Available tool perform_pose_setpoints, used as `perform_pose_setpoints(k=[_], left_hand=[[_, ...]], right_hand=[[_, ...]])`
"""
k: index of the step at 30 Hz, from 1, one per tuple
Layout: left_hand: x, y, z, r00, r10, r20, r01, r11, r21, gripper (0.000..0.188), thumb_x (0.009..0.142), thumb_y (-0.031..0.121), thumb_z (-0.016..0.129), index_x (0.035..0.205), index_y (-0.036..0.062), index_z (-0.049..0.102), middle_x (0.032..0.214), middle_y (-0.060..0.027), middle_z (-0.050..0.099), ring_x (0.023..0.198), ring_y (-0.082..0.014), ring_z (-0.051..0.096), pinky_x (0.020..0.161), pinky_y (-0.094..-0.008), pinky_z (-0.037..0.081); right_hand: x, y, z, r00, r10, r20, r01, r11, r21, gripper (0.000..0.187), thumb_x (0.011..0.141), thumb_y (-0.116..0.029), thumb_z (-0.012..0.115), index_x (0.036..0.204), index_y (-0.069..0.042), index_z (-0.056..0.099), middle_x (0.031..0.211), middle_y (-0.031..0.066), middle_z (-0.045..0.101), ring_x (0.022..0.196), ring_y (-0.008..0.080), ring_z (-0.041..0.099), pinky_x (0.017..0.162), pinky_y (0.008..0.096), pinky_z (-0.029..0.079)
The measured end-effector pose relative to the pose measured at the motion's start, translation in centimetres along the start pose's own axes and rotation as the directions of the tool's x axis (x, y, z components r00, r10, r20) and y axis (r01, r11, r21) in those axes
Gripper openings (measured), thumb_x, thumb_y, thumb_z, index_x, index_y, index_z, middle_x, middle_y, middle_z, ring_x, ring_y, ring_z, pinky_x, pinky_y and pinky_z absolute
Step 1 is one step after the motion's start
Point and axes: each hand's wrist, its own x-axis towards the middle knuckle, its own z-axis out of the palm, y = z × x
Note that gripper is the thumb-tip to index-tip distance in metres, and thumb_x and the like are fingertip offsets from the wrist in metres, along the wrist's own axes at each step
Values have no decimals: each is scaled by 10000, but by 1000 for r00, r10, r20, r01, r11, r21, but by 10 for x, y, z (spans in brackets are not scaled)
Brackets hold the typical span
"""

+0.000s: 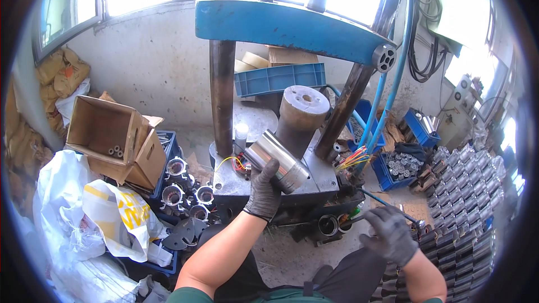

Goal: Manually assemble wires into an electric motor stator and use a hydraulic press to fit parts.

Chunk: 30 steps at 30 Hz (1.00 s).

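My left hand (263, 193), in a dark grey glove, grips a shiny metal cylinder (276, 157) from below and the side. The cylinder is tilted, with a duller band at its lower right end. Thin coloured wires (240, 163) show at its left, beside the press's metal base (233, 178). My gloved right hand (391, 237) is apart from the cylinder, low on the right, with thumb and fingers spread. A dark rod (353, 220) runs up to its fingertips; whether they touch it I cannot tell. A blue lever (387, 203) passes just above this hand.
The press's blue crossbeam (292, 25) spans thick steel columns above a round metal ram block (306, 101). Cardboard boxes (106, 129) and ring-shaped metal parts (173, 193) lie left, near white plastic bags (67, 207). Stacked metal cylinders (466, 191) fill the right, near blue crates (387, 177).
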Motion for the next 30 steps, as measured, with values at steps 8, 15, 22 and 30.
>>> perform_pose_setpoints(k=[8,15,22,30], left_hand=[[-4,-5,-5,991,-119,63,125,987,-96,832,787,339,886,1445,99,439,1248,-128,609,1151,-286,645,987,-465,571],[-3,-4,-5,1000,-2,-6,2,998,66,720,784,294,883,1354,54,516,1190,-115,654,1096,-250,670,977,-417,576],[-2,9,-9,985,-118,127,130,987,-91,831,788,469,837,1404,36,487,1202,-126,659,1101,-274,677,1003,-442,563],[28,40,-22,992,124,-12,-124,988,-91,821,785,378,853,1437,52,476,1321,-116,602,1266,-274,588,1101,-445,475]], right_hand=[[143,-42,91,978,57,-199,2,958,285,999,697,-344,907,1470,50,411,1318,305,587,1212,463,607,1060,490,486],[169,-51,131,988,150,-42,-110,866,488,1158,675,-341,925,1545,38,261,1324,311,551,1237,420,604,1035,469,512],[145,-30,138,982,105,155,-172,189,967,1193,719,-301,933,1599,40,203,1444,207,522,1332,268,549,1086,400,477],[132,-18,103,970,183,162,-181,94,979,1162,669,-368,978,1577,-55,323,1466,105,502,1342,232,515,1133,383,432]])
